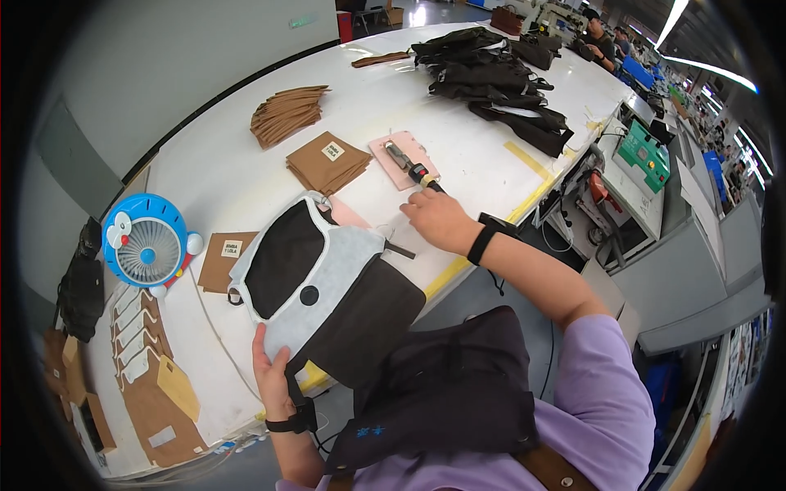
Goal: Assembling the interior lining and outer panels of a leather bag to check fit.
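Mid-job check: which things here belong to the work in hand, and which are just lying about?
Likely part of the job:
Pale-and-black bag, held by the left fingers
Black-handled tool, close to the right fingers
Pink pad, under the tool

Apparently just lying about:
Blue fan
Green box
Dark pile
Brown fanned stack, role unclear

Open across the table (381,102) between fanned brown stack (288,116) and black pile (490,80); blocked nearer by bag (352,315), leftward by fan (147,250).
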### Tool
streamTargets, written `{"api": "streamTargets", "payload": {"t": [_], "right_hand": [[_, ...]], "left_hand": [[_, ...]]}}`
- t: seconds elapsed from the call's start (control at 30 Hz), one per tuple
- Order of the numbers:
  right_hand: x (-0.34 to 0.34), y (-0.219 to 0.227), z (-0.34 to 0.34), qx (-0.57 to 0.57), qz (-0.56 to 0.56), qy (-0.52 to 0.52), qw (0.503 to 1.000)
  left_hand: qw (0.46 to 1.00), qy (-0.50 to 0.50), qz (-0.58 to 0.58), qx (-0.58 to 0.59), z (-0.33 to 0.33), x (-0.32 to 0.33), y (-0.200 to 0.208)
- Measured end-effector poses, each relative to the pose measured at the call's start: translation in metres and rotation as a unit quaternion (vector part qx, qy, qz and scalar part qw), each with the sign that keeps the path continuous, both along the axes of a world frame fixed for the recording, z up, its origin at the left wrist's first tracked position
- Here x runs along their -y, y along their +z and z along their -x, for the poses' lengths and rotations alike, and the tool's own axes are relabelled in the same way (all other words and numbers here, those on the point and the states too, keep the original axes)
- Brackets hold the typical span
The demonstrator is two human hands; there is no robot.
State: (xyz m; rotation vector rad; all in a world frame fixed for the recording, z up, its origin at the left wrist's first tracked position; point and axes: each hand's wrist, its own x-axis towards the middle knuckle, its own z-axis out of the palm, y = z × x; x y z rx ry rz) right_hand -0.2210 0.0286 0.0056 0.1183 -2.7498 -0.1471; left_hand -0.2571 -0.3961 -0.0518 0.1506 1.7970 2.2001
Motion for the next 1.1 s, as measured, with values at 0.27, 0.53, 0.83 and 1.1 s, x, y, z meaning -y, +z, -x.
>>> {"api": "streamTargets", "payload": {"t": [0.27, 0.53, 0.83, 1.1], "right_hand": [[0.008, -0.037, 0.062, 0.201, -0.083, -0.077, 0.973], [-0.012, -0.050, 0.073, 0.157, -0.069, -0.060, 0.983], [-0.067, 0.037, 0.022, 0.106, 0.256, -0.246, 0.929], [-0.032, -0.010, 0.036, 0.015, -0.057, 0.010, 0.998]], "left_hand": [[0.998, 0.009, 0.056, -0.040, -0.005, 0.003, 0.000], [0.997, 0.001, 0.068, -0.031, -0.003, 0.003, 0.000], [0.998, 0.002, 0.048, -0.028, -0.002, -0.001, 0.007], [1.000, 0.005, 0.022, -0.017, -0.005, -0.002, 0.009]]}}
